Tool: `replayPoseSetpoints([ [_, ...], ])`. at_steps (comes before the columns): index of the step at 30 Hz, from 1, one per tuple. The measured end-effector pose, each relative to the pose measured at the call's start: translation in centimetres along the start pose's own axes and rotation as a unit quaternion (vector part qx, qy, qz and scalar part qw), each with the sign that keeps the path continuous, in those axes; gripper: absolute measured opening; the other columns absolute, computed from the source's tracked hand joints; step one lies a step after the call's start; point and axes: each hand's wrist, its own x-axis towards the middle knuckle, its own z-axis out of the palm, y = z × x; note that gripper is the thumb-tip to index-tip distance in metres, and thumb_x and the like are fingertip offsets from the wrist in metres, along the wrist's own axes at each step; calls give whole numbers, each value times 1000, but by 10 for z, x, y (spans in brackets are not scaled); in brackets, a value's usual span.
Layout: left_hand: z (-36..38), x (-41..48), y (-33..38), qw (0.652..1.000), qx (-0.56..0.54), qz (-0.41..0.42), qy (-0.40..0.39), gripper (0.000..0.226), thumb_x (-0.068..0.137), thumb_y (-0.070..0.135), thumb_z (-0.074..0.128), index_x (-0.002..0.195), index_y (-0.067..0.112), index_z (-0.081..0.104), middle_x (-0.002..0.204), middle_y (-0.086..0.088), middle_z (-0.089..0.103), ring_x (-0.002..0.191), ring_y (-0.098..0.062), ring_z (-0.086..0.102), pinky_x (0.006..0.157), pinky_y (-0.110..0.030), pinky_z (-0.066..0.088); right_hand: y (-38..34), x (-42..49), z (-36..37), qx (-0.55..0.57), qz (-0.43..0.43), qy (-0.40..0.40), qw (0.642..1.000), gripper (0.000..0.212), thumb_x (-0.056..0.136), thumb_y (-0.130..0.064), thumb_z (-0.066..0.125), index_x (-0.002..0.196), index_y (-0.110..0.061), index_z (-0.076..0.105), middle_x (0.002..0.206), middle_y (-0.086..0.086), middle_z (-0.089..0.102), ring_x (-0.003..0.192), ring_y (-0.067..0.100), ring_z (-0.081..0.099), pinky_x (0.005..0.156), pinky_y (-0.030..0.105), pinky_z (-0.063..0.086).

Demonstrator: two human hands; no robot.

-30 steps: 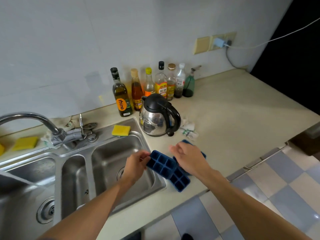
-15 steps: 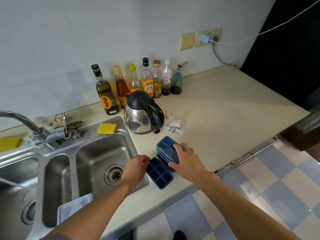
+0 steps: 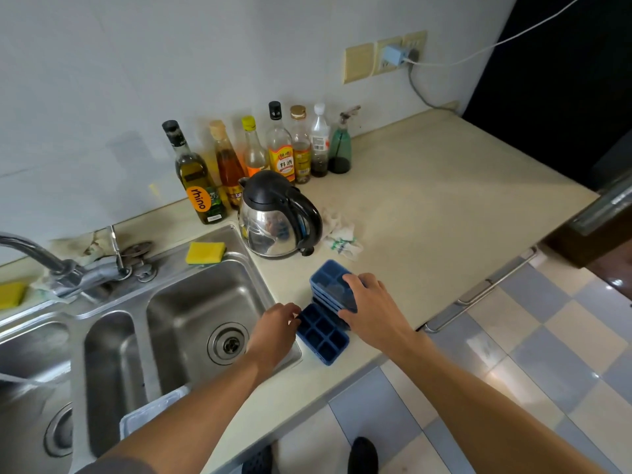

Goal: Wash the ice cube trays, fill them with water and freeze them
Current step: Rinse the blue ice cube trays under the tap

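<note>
Head view: our left hand pinches the far end of the loose ice cube tray, lying diagonally near the counter's front edge, while our right hand clasps the tray stack just behind.

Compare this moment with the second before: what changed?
The left hand lowered the single blue tray flat onto the counter beside the sink, still holding its end. The right hand stayed gripping the stack of trays. Kettle and sponge unmoved.
</note>
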Motion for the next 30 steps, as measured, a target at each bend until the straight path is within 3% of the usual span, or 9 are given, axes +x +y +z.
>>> replayPoseSetpoints([
  [4, -3, -1, -8, 998, -33, -17, -42, 29, 102, 31, 54, 127, 23, 66, 117, 1, 67, 98, -14, 64, 81, -21, 49, -12, -3, 4, 10, -3, 20, 1000, 62, 98, -31, 63, 152, -20, 35, 149, 6, 36, 133, 26, 36, 109, 38, 41],
  [7, -20, -8, -16, 983, -162, -91, -10, 31, 103, 36, 53, 125, 18, 65, 113, 1, 69, 86, -11, 65, 68, -16, 50, -33, -1, 7, 22, -12, 26, 999, 59, 96, -35, 64, 148, -21, 41, 147, 4, 40, 131, 25, 40, 110, 40, 41],
  [10, -50, -17, -26, 930, -339, -138, 23, 32, 104, 41, 48, 105, 16, 68, 99, -6, 71, 84, -18, 69, 75, -36, 56, -71, 5, 17, 66, -27, 18, 997, 59, 93, -38, 67, 145, -22, 46, 143, 3, 46, 124, 20, 47, 102, 31, 38],
  [13, -90, -35, -49, 860, -485, -153, 32, 47, 101, 56, 41, 105, 19, 69, 94, -7, 75, 80, -19, 72, 68, -33, 58, -124, 12, 33, 107, -56, 1, 993, 61, 88, -42, 72, 142, -23, 50, 136, -1, 53, 111, 9, 50, 93, 23, 38],
  [15, -117, -48, -73, 843, -514, -157, 31, 59, 99, 67, 33, 111, 22, 70, 99, -4, 77, 88, -20, 75, 75, -37, 61, -168, 17, 48, 120, -80, -20, 989, 63, 85, -45, 75, 140, -23, 54, 130, -2, 57, 107, 7, 52, 91, 21, 39],
  [19, -163, -76, -129, 775, -590, -209, 84, 66, 94, 72, 35, 113, 21, 72, 105, -12, 77, 98, -31, 74, 90, -55, 58, -258, 21, 84, 155, -126, -57, 978, 59, 83, -47, 76, 134, -20, 60, 123, -2, 68, 104, 9, 62, 87, 22, 46],
  [24, -218, -121, -199, 733, -622, -240, 136, 71, 87, 78, 37, 123, 24, 66, 114, -10, 75, 106, -27, 72, 94, -52, 56, -350, 15, 131, 160, -185, -122, 962, 47, 83, -53, 72, 122, -27, 65, 110, -10, 71, 94, 4, 65, 72, 11, 46],
  [27, -242, -149, -230, 715, -628, -253, 171, 75, 86, 79, 39, 124, 20, 66, 113, -12, 75, 105, -29, 72, 85, -46, 58, -392, 8, 155, 153, -214, -166, 951, 52, 76, -62, 70, 117, -31, 64, 106, -11, 71, 91, 4, 68, 81, 25, 55],
  [30, -258, -173, -250, 700, -629, -273, 200, 76, 80, 82, 41, 118, 21, 69, 108, -12, 77, 102, -30, 73, 86, -50, 59, -423, 2, 176, 135, -243, -193, 941, 58, 70, -72, 65, 114, -35, 61, 100, -15, 69, 85, 0, 66, 78, 24, 55],
])
